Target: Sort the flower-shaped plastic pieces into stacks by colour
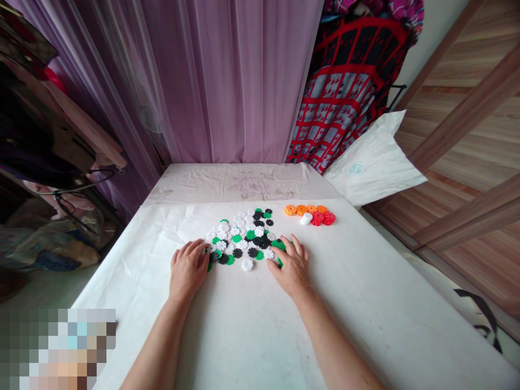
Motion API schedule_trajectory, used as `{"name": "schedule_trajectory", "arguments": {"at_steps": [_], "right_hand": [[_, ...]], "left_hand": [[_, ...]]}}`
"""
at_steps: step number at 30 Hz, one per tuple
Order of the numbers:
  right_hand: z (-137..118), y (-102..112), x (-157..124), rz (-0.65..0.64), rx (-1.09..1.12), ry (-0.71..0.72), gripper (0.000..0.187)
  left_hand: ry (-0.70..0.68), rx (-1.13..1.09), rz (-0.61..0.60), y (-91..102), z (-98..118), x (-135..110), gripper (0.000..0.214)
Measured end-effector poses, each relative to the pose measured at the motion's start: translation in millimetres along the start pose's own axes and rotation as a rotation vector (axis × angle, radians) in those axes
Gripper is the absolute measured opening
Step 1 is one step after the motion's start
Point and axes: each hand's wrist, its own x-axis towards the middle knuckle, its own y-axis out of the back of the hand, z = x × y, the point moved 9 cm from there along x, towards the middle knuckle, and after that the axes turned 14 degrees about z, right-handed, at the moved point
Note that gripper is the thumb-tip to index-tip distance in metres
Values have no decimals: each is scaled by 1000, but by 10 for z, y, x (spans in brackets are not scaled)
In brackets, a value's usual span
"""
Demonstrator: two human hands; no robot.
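Observation:
A loose heap of small round toothed discs (245, 236) in white, black and green lies on the white table cover (365, 281). My left hand (188, 268) rests palm down at the heap's left edge, fingers spread, fingertips touching the nearest discs. At the heap's right edge my right hand (291, 264) lies palm down with fingers apart, over a few green discs. Further back to the right sits a smaller group of orange discs (304, 209), red discs (323, 218) and one white disc (306, 219).
Purple curtains (227, 81) hang behind the table. A red, black and white patterned cloth (345, 86) and a white plastic bag (371, 162) are at the back right. Wooden panels (471, 162) run along the right. Cluttered shelves (52, 162) stand on the left.

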Motion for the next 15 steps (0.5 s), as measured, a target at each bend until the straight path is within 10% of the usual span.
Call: {"name": "schedule_trajectory", "arguments": {"at_steps": [15], "right_hand": [[17,-126,-18,-36,39,-11,15]], "left_hand": [[-23,10,11,12,20,-5,32]]}}
